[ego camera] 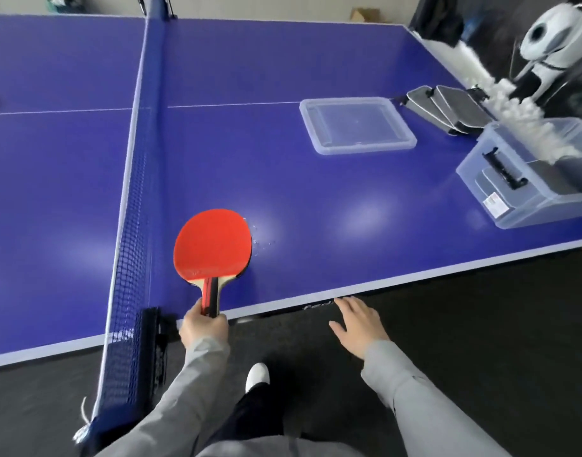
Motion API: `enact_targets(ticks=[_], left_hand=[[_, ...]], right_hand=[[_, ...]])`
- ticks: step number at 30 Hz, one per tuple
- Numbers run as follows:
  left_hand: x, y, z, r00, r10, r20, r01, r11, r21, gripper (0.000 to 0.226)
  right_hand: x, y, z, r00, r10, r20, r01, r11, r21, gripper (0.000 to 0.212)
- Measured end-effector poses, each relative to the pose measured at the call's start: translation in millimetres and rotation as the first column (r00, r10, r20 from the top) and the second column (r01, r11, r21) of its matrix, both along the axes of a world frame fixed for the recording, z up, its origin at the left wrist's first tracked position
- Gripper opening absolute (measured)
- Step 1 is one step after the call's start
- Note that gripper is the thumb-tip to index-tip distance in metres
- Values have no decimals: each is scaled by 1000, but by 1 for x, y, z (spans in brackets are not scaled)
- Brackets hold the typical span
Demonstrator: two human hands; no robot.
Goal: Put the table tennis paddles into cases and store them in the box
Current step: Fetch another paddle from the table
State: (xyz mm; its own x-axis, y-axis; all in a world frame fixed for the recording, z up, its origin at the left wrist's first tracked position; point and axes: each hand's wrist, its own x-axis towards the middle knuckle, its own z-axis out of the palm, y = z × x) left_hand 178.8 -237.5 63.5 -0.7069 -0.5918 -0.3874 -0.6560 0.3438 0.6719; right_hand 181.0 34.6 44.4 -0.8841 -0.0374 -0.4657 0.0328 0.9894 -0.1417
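While the left hand (202, 328) grips the paddle (213, 247) handle, blade pointing away over the worktop (316, 192), the cases (448, 108) lie far right, nearer the right hand (360, 326), whose fingers are spread, holding nothing.

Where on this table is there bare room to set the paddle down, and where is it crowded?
Bare blue table lies between the paddle, held by the left hand, and the lid; also between net and lid. Crowded: the far right corner, with cases and box close together.
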Motion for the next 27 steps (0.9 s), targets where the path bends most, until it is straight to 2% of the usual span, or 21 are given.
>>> enact_targets(ticks=[7, 13, 17, 22, 27], left_hand=[[-56, -28, -17, 994, 99, 43, -101, 994, 51, 11], [-87, -42, -32, 982, 166, 92, -171, 984, 57, 11], [-99, -51, -41, 983, 126, 132, -130, 991, 29, 14], [-102, -59, -54, 987, 94, 132, -97, 995, 14, 16], [-103, -51, -65, 983, 165, 77, -166, 986, 15, 16]], right_hand=[[-76, -40, 3, 997, 64, -32, -64, 998, 0, 57], [-118, -61, 2, 993, 115, 9, -115, 993, -7, 58], [-138, -69, -6, 988, 151, 38, -150, 988, -21, 58], [-155, -77, -16, 983, 180, 36, -179, 984, -25, 59], [-162, -80, -23, 978, 202, 47, -202, 979, -10, 60]])
